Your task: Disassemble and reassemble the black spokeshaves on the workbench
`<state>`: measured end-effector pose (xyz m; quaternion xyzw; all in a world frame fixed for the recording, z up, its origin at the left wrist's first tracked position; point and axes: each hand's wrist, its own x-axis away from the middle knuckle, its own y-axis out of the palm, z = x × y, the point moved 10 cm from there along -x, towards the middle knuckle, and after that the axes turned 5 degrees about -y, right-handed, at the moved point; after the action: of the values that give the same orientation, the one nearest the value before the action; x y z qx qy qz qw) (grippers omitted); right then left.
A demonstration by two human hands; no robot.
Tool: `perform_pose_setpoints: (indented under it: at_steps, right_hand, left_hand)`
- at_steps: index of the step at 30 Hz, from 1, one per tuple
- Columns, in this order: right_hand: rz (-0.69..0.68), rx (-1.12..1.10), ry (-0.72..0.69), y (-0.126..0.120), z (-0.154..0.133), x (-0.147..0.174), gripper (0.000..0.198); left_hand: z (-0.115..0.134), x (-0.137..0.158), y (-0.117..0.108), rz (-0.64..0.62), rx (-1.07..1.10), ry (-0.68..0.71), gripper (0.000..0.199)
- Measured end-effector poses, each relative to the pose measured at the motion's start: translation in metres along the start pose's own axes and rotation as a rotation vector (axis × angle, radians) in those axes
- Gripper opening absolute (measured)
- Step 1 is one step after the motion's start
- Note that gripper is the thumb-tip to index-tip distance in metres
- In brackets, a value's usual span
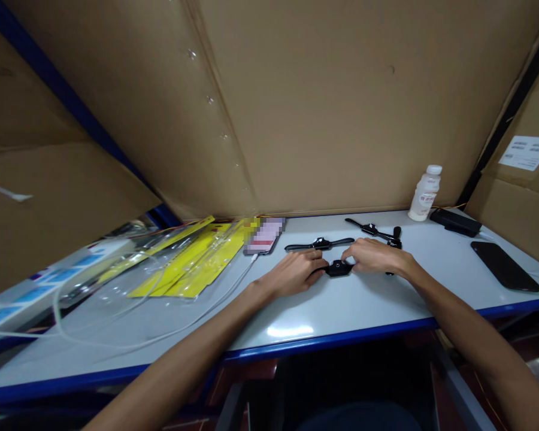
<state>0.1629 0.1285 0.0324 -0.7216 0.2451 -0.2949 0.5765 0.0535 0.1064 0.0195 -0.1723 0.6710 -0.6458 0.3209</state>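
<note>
Between my two hands lies a black spokeshave (339, 268), low over the table or resting on it; which of the two I cannot tell. The fingers of my left hand (297, 272) are closed around its left handle and cover most of it. At the other end, my right hand (372, 256) grips the right handle, thumb and fingertips together. Just behind them a second spokeshave (321, 243) lies flat, and another spokeshave (372, 230) is angled farther back. A further black tool (396, 233) is partly hidden behind my right hand.
Yellow-backed clear packages (193, 263) cover the table's left part, with a white cable (197, 321) running past to a phone (265, 234). A white bottle (426, 194), a black case (456, 222) and a dark phone (505, 265) are at right. Cardboard (341, 108) walls the back.
</note>
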Motion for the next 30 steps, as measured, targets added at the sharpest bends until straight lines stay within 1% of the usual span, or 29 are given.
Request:
perform_pose_setpoints:
  at_steps: [5,7,9,13,16,18,20,22,26,30]
  right_hand:
    - [0.004,0.005,0.025,0.001,0.002,0.0,0.043]
    - [0.019,0.004,0.036,-0.004,0.006,0.001,0.043]
    - [0.056,0.011,0.07,-0.014,0.015,0.006,0.042]
    - [0.146,0.072,0.229,-0.04,0.046,0.022,0.03]
    - [0.145,0.124,0.345,-0.047,0.065,0.031,0.025]
    - [0.109,0.139,0.398,-0.044,0.074,0.032,0.023]
    - [0.063,0.134,0.42,-0.036,0.078,0.029,0.019]
    - [0.025,0.116,0.41,-0.028,0.079,0.023,0.02]
    - [-0.01,0.079,0.374,-0.015,0.078,0.012,0.03]
    - [0.002,0.04,0.367,-0.008,0.081,0.003,0.023]
  left_hand:
    - [0.0,0.0,0.0,0.0,0.016,-0.005,0.028]
    - [-0.001,0.0,0.0,-0.004,0.018,-0.012,0.028]
    - [-0.001,0.0,0.0,-0.006,0.019,-0.023,0.029]
    - [-0.003,0.0,-0.002,-0.004,0.019,-0.047,0.032]
    - [-0.002,0.0,-0.003,-0.004,0.025,-0.047,0.036]
    - [-0.002,0.001,-0.004,-0.004,0.028,-0.044,0.037]
    - [-0.003,0.001,-0.004,-0.005,0.029,-0.041,0.038]
    - [-0.003,0.001,-0.003,-0.008,0.027,-0.038,0.038]
    - [-0.003,0.001,-0.003,-0.01,0.029,-0.038,0.042]
    - [-0.001,0.001,-0.003,-0.016,0.029,-0.035,0.049]
